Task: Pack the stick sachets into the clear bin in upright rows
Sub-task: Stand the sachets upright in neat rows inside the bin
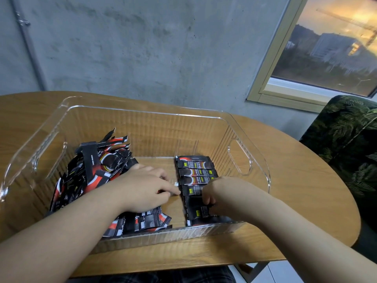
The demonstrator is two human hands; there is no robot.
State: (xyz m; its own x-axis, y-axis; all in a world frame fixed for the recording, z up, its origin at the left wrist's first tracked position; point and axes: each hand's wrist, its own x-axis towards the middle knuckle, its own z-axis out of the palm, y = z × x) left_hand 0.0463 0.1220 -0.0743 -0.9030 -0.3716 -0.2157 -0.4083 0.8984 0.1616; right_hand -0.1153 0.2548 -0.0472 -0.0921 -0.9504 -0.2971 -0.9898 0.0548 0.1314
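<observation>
Sachets (195, 172) rowed in bin (142, 113); L hand (146, 186) fingers straight, R hand (216, 193) pinching one.

A wooden table (295, 170) is spreading out beneath both hands, its rounded edge curving away to the right of the right hand. Beyond the hands, a grey concrete wall (142, 48) is rising behind the table, with a thin pipe (30, 50) running down it far to the left of the left hand. Up and to the right of the right hand, a window (330, 48) in a pale frame is showing a building, trees and a crane under an orange sky. Just right of the right hand, past the table's edge, a chair (346, 139) in dark leaf-print fabric is standing. Near the bottom, under the table, plaid cloth (163, 277) is showing.
</observation>
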